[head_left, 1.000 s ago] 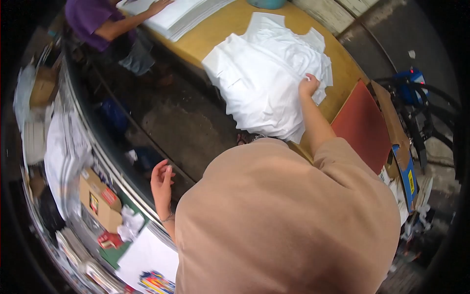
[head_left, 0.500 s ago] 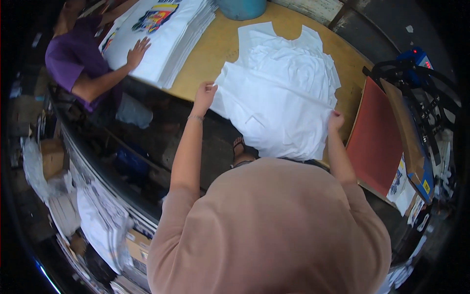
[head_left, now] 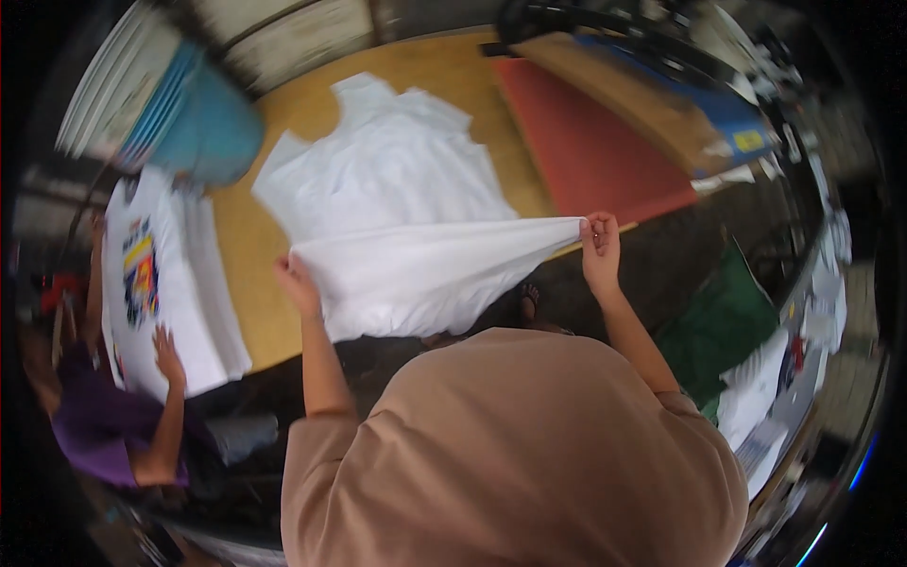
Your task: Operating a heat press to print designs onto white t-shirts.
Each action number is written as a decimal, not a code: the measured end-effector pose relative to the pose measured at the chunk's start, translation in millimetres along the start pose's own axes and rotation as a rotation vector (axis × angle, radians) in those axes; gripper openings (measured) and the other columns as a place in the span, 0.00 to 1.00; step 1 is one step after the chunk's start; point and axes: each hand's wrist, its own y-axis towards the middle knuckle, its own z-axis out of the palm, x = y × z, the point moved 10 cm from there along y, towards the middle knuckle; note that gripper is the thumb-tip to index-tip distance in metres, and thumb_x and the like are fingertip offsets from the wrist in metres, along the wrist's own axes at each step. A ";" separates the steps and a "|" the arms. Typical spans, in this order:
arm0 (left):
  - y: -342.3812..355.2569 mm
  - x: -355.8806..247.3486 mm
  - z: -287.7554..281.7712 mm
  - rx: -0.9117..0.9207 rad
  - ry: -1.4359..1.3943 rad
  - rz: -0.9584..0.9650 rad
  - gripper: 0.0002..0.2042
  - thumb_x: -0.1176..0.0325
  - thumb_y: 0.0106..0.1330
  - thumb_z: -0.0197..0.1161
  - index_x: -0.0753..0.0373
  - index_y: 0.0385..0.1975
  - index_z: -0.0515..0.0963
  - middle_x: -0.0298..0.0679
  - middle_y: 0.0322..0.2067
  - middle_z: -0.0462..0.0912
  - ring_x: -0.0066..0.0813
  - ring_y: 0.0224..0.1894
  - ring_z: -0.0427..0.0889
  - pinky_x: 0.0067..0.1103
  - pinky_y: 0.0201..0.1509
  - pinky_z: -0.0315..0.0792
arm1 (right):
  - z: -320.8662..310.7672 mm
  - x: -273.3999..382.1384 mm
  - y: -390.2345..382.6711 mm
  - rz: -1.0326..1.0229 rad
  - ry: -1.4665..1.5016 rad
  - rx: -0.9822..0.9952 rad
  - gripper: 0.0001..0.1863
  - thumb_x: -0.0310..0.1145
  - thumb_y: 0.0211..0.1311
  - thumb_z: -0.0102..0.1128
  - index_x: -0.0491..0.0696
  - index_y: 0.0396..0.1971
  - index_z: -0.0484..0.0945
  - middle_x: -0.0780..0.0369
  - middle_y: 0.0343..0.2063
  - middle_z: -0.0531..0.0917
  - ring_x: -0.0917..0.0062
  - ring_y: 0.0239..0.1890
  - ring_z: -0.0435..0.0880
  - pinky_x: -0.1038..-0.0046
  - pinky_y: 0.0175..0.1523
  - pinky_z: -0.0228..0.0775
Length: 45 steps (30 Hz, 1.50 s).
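A white shirt [head_left: 425, 250] is stretched between my two hands, its upper edge pulled into a nearly straight line. My left hand [head_left: 299, 281] pinches its left corner. At its far right corner, my right hand [head_left: 601, 241] grips the cloth between thumb and fingers, out past the table's front edge. Beneath and behind it lie more white shirts [head_left: 397, 156], heaped loosely on the yellow table [head_left: 283, 113]. The lower part of the cloth hangs over the near edge of the table.
Blue bucket [head_left: 213, 123] at the back left; beside it a stack of printed white shirts [head_left: 179, 283] under the hand of a person in purple [head_left: 104, 425]. A red board [head_left: 595, 151] and a brown cardboard piece [head_left: 633, 99] lie at the right, with green cloth [head_left: 723, 321] lower down.
My view has swung to the right. My right hand has pulled the shirt's corner outward, drawing the cloth taut. The left hand still holds its corner.
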 end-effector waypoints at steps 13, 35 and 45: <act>-218.6 -293.6 181.3 0.026 -0.419 -0.056 0.09 0.66 0.72 0.45 0.60 0.42 0.54 0.35 0.26 0.67 0.17 0.28 0.64 0.15 0.31 0.60 | -411.1 14.4 54.1 -0.313 -0.221 -0.665 0.11 0.30 0.68 0.46 0.43 0.45 0.61 0.63 0.37 0.70 0.84 0.40 0.68 0.82 0.45 0.60; -155.0 -226.8 303.8 0.103 -0.243 -0.292 0.15 0.58 0.66 0.55 0.65 0.42 0.68 0.38 0.35 0.74 0.21 0.31 0.74 0.16 0.32 0.70 | -397.5 -166.6 291.5 -0.074 -0.455 -0.231 0.21 0.37 0.57 0.59 0.41 0.46 0.68 0.50 0.40 0.76 0.60 0.42 0.77 0.65 0.47 0.68; -339.9 -243.8 322.1 0.526 -0.651 -1.105 0.26 0.38 0.65 0.42 0.58 0.41 0.68 0.36 0.36 0.74 0.26 0.37 0.74 0.24 0.36 0.67 | -401.1 -172.2 115.6 0.782 0.157 -0.089 0.25 0.54 0.60 0.54 0.43 0.35 0.75 0.64 0.25 0.77 0.82 0.17 0.74 0.82 0.20 0.64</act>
